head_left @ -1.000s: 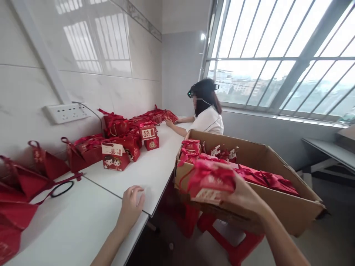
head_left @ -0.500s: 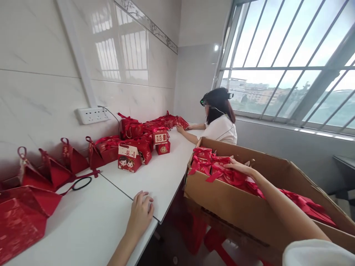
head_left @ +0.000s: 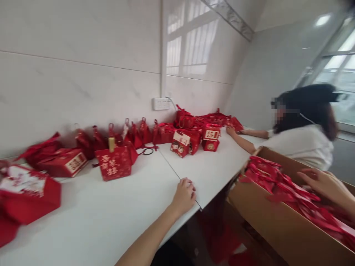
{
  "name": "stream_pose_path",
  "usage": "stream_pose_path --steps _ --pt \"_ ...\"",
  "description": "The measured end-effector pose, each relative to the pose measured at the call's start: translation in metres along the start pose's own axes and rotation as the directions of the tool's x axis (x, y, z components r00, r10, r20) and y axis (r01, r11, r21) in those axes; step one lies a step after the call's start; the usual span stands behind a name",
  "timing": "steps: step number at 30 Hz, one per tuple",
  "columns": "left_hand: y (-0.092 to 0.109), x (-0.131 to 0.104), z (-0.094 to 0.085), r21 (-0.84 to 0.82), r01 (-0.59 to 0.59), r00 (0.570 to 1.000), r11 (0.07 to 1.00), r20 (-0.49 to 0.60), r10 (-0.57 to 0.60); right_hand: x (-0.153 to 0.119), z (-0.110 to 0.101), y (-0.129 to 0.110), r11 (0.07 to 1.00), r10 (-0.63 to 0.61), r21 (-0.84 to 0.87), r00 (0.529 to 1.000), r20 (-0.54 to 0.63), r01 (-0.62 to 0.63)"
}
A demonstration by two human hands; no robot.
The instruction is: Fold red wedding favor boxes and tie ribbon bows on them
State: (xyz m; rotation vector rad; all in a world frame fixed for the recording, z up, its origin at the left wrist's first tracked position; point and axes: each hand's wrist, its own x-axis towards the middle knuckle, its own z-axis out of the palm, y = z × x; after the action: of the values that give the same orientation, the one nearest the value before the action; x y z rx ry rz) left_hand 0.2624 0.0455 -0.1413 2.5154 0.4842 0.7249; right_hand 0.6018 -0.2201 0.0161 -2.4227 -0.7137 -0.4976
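My left hand (head_left: 184, 195) rests on the white table (head_left: 111, 221) close to its edge, fingers loosely bent and nothing held. At the right, my right hand (head_left: 327, 186) is over the cardboard box (head_left: 263, 210), fingers stretched out and holding nothing visible. Red gift boxes with ribbons (head_left: 294, 192) fill the carton beneath it; whether the fingers touch them I cannot tell. Beyond my left hand stand a small gift box with cartoon figures (head_left: 180, 144) and a red box with a cream label (head_left: 211, 138).
Along the wall run several red gift boxes, among them a larger one with gold lettering (head_left: 115, 162). A black ring (head_left: 148, 151) lies near them. Another person (head_left: 305, 136) sits at the far end, with a hand (head_left: 230, 131) at red boxes. A power strip (head_left: 162, 103) is on the wall.
The view has swung left, bringing more boxes along the wall into sight. My right hand has lifted off the ribboned boxes and drawn back. My left hand stays on the table.
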Motion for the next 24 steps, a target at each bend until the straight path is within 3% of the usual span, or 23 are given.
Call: stream_pose_path --steps 2,4,6,8,9,12,15,17,20,24 --pt "-0.001 -0.010 -0.008 0.000 0.017 1.000 1.000 0.004 -0.017 0.008 0.014 -0.026 0.994 -0.097 0.062 0.985 0.140 0.089" --pt "-0.005 -0.021 -0.018 -0.002 0.029 1.000 1.000 0.000 -0.029 0.007 0.034 -0.065 0.979 -0.182 0.149 0.935 0.305 0.142" --pt "-0.012 -0.034 -0.029 -0.001 0.046 0.999 0.999 -0.018 -0.046 -0.003 0.058 -0.113 0.956 -0.282 0.223 0.818 0.501 0.192" --pt "-0.022 -0.046 -0.042 0.003 0.078 0.996 0.997 -0.052 -0.078 -0.015 0.088 -0.164 0.872 -0.481 0.375 0.693 0.536 0.315" --pt "-0.028 -0.052 -0.048 0.007 0.099 0.992 0.995 -0.075 -0.098 -0.020 0.104 -0.189 0.850 -0.518 0.400 0.677 0.522 0.343" --pt "-0.046 -0.067 -0.068 0.027 0.164 0.976 0.986 -0.147 -0.158 -0.027 0.155 -0.255 0.831 -0.539 0.412 0.727 0.427 0.374" --pt "-0.062 -0.081 -0.088 0.055 0.233 0.951 0.971 -0.221 -0.216 -0.024 0.196 -0.301 0.887 -0.415 0.355 0.849 0.327 0.296" --pt "-0.069 -0.091 -0.101 0.069 0.281 0.928 0.957 -0.274 -0.252 -0.022 0.212 -0.320 0.923 -0.314 0.323 0.894 0.320 0.208" --pt "-0.074 -0.106 -0.117 0.072 0.320 0.901 0.945 -0.330 -0.280 -0.027 0.219 -0.335 0.937 -0.252 0.322 0.901 0.352 0.137" --pt "-0.072 -0.106 -0.148 0.059 0.313 0.893 0.948 -0.357 -0.273 -0.054 0.202 -0.352 0.876 -0.356 0.438 0.883 0.307 0.201"
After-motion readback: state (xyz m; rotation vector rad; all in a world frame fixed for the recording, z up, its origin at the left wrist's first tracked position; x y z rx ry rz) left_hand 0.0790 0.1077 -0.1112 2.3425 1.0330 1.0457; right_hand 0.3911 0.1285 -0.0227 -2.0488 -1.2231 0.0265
